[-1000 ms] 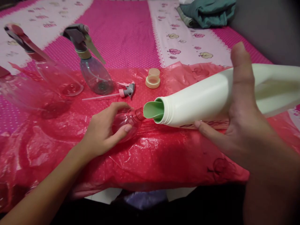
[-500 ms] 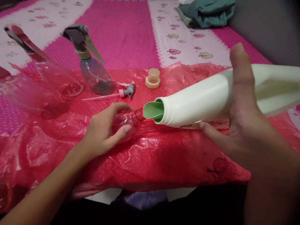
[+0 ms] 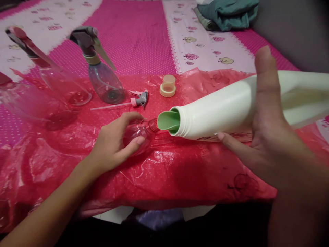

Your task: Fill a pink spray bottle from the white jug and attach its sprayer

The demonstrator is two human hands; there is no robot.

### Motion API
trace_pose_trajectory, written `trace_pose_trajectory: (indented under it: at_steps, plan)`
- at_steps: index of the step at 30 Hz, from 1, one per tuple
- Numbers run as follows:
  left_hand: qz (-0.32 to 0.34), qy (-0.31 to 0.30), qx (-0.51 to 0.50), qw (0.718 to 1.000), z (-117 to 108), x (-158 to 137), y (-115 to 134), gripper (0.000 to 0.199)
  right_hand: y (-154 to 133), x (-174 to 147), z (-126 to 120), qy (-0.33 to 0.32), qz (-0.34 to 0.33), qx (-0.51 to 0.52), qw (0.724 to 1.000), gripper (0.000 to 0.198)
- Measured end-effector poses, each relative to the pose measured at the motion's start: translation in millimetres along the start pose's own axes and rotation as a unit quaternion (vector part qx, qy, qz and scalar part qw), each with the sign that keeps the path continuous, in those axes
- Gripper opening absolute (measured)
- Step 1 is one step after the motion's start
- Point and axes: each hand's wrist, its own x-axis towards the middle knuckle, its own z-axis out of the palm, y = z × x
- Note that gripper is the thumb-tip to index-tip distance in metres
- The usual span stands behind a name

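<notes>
My left hand (image 3: 115, 140) is closed around a clear plastic bottle (image 3: 140, 135), which leans with its threaded neck towards the right. My right hand (image 3: 267, 137) grips a large white detergent bottle (image 3: 218, 106), tipped almost level. The green pour spout (image 3: 167, 120) in its mouth sits right at the clear bottle's neck. I cannot make out any liquid flowing between them. Just beyond my left hand lies a pink and grey spray trigger (image 3: 140, 99) with its thin tube. Past the spout stands a cream-coloured cap (image 3: 168, 86).
Red plastic sheeting (image 3: 164, 175) covers the near part of the pink patterned bed cover (image 3: 133, 34). To the left are a bluish spray bottle (image 3: 105, 80), a clear spray bottle (image 3: 66, 84) and another clear one (image 3: 31, 99). Folded green cloth (image 3: 228, 13) lies at the back right.
Hardly anything differs. Both hands and both bottles keep the same pose, with only a very slight shift of the whole view.
</notes>
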Motion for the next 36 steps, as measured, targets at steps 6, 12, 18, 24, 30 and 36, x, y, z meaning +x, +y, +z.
trace_pose_trajectory:
  at_steps: [6,12,18,24,30,36]
  plan:
    - [-0.012,-0.009,-0.009,1.0,-2.2,0.2,0.7,0.035,-3.7,2.6,0.0,-0.004,0.013,-0.01,1.0,0.116]
    - [-0.012,-0.01,-0.014,1.0,-2.1,0.8,1.5,0.033,12.6,7.9,-4.3,-0.051,-0.003,-0.003,0.999,0.128]
    - [-0.011,-0.01,-0.013,1.0,-2.3,0.3,0.5,0.034,3.3,4.8,-2.4,-0.012,0.011,0.018,1.0,0.119]
    - [-0.011,-0.008,-0.013,1.0,-1.4,1.0,0.6,0.034,2.7,3.6,-1.7,-0.017,0.001,-0.008,1.0,0.118]
    - [-0.014,-0.012,-0.009,1.0,-2.8,1.7,2.6,0.034,-1.2,1.4,0.7,0.002,0.005,-0.01,1.0,0.116]
    - [-0.016,-0.013,-0.015,1.0,-3.4,1.0,0.6,0.033,0.9,0.5,0.7,0.003,-0.013,-0.012,1.0,0.113]
